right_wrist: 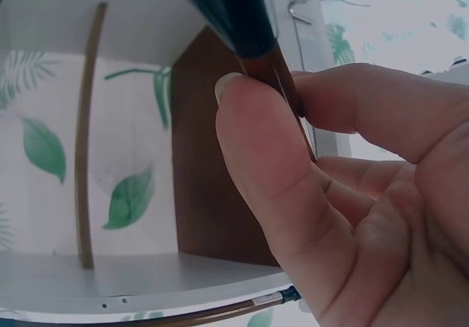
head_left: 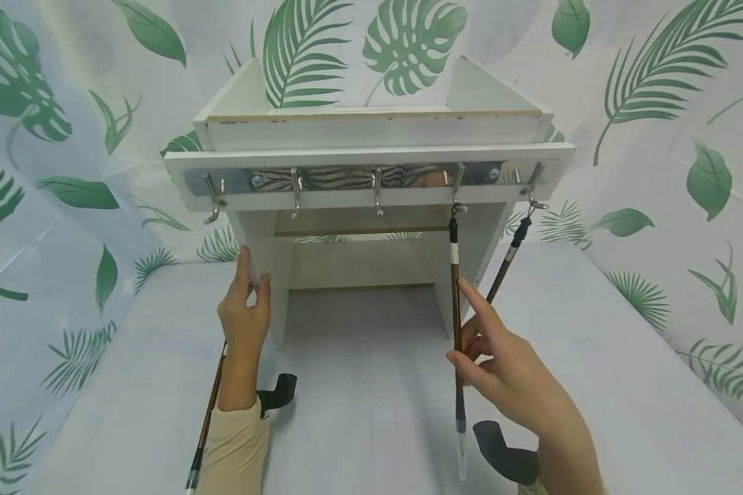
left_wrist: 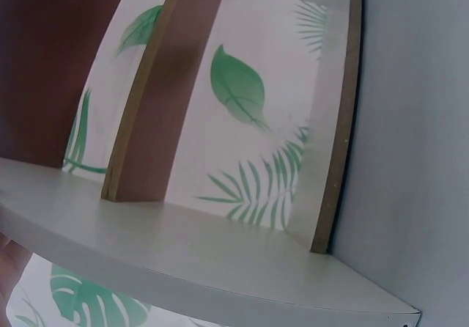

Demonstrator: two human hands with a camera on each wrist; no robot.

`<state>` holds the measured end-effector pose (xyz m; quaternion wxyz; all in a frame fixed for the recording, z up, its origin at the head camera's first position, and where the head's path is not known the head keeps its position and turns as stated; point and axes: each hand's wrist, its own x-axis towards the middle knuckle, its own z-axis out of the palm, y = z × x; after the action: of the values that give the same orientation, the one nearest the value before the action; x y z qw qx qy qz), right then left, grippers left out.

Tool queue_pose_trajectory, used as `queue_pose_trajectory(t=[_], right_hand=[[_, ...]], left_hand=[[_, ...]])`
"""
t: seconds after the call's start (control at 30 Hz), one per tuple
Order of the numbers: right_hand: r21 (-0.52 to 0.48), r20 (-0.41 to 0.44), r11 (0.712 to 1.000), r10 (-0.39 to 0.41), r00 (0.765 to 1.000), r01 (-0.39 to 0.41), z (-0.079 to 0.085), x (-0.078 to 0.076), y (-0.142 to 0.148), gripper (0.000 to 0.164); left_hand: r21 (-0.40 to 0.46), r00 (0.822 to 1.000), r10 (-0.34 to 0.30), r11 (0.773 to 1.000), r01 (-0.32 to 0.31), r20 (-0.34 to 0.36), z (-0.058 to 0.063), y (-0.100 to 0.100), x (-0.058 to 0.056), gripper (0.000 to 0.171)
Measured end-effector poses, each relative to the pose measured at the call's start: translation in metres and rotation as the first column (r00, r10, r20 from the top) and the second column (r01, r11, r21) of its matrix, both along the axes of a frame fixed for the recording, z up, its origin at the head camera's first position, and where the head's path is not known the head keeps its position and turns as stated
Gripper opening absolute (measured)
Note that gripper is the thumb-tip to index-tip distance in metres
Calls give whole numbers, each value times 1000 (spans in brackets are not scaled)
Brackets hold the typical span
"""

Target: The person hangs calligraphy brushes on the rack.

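Note:
A brown-handled calligraphy brush (head_left: 455, 289) hangs by its loop from the second hook from the right, its tip in a clear cap. My right hand (head_left: 501, 364) pinches its shaft between thumb and fingers; the right wrist view shows the thumb pressed on the brush (right_wrist: 253, 19) near its dark lower end. A second brush (head_left: 509, 258) hangs tilted from the rightmost hook, its lower part hidden behind my right hand. My left hand (head_left: 245, 316), fingers straight, is up against the left side panel (head_left: 260, 275) of the white shelf unit and holds nothing.
The hook rail (head_left: 378, 180) runs across the shelf unit's front; its three other hooks are bare. Another brush (head_left: 213, 405) lies on the table (head_left: 359, 412) beside my left forearm. Leaf-patterned cloth (head_left: 669, 172) stands behind and at both sides.

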<state>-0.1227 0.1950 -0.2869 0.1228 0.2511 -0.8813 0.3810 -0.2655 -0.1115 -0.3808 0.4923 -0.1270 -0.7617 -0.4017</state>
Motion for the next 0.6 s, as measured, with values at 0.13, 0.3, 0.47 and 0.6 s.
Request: queue_pose_trajectory(t=[0.13,0.3,0.47,0.6], right_hand=[[6,15,1000,-7,1000,7,0,0,1,91],[0,0,1000,7,1000,-7,-2,-3,1,90],[-7,-19,1000,6,1000,-6,-3,-10,2,89],[-16,-18,1000,-9,1000,9,-7,-15,1,89]], left_hand=[[1,1000,-1,1000,1,-1,0,0,0,52],[8,1000,1,1000,-1,-6,1,1,0,50],[12,1000,4,1000,-4,-4,1,1,0,50],[13,1000,3,1000,-3,-1,1,1,1,50]])
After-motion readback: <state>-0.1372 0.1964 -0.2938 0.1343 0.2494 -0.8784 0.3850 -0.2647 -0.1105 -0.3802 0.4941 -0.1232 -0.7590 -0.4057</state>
